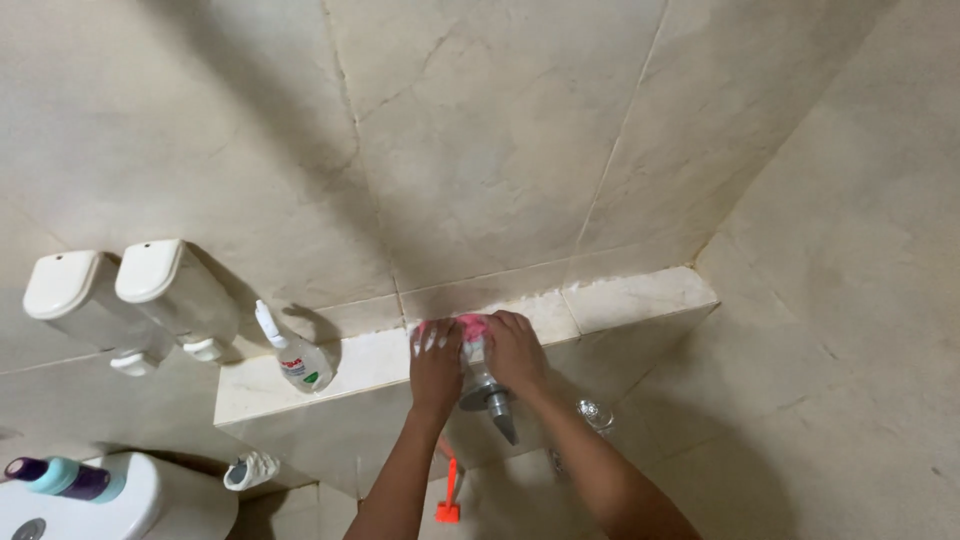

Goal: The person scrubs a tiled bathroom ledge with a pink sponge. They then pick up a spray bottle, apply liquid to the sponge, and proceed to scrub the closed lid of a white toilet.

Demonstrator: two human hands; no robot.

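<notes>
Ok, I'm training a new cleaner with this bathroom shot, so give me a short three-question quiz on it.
1. True or false: both hands press a pink cloth on the tiled ledge.
2. What stands on the ledge beside the left hand? A) a spray bottle B) a bucket C) a mirror
3. Fill in: just below the right hand sits a metal ____.

Key:
1. True.
2. A, the spray bottle.
3. Tap handle.
</notes>
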